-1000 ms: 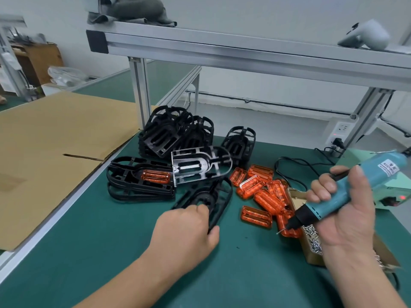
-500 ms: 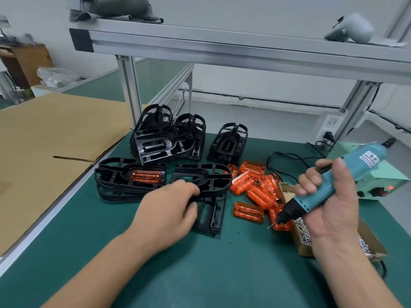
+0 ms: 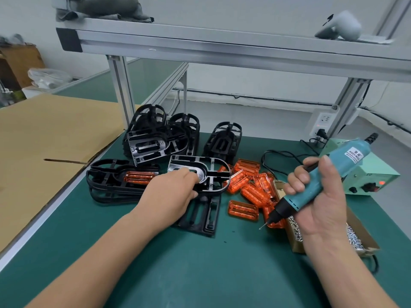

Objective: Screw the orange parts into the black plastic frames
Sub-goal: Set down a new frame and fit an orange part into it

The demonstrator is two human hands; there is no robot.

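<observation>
White wall [image 3: 244,85], aluminium shelf frame [image 3: 222,48], green bench top [image 3: 200,274], cardboard sheet [image 3: 44,141] left

left hand [image 3: 172,194] gripping a black frame [image 3: 208,174], right hand [image 3: 320,201] holding electric screwdriver [image 3: 315,185] (tip down), orange parts [image 3: 249,185] between

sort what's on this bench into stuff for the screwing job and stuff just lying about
For the job: black plastic frame gripped by the left hand; loose orange translucent parts; blue electric screwdriver in the right hand; brown cardboard box of silver screws; stacked black frames behind.
Lying about: grey cloth and white plastic controller on the aluminium shelf; flat brown cardboard sheet at left.
</observation>
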